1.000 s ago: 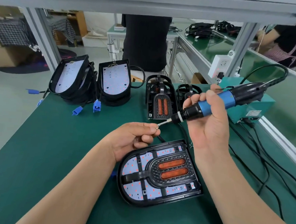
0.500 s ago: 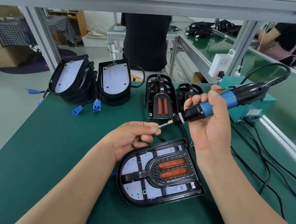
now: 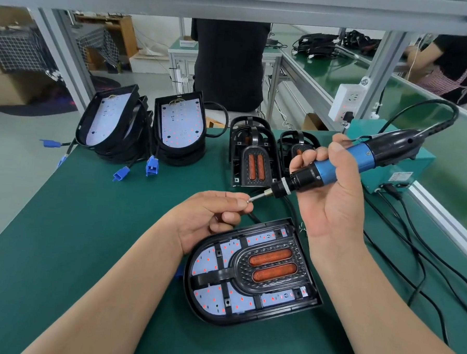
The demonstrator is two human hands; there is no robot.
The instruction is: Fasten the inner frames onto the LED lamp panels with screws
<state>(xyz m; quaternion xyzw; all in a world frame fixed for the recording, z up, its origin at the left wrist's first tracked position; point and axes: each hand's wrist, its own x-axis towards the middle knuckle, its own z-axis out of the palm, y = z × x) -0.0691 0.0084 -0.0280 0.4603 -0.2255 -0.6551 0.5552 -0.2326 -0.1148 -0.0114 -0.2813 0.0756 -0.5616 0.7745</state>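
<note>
Above the lamp panel [image 3: 211, 259], the left hand [image 3: 211, 216] still pinched seemingly a screw [image 3: 248, 201] onto the screwdriver [image 3: 360, 156] gripped in the right hand [image 3: 333, 209], undriven.

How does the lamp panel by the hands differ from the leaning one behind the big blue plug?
The near panel lies flat; the back panel leans upright on a stack. The near panel carries a black inner frame with orange strips; the back panel's board is bare. Both have black housings, white LED boards.
</note>
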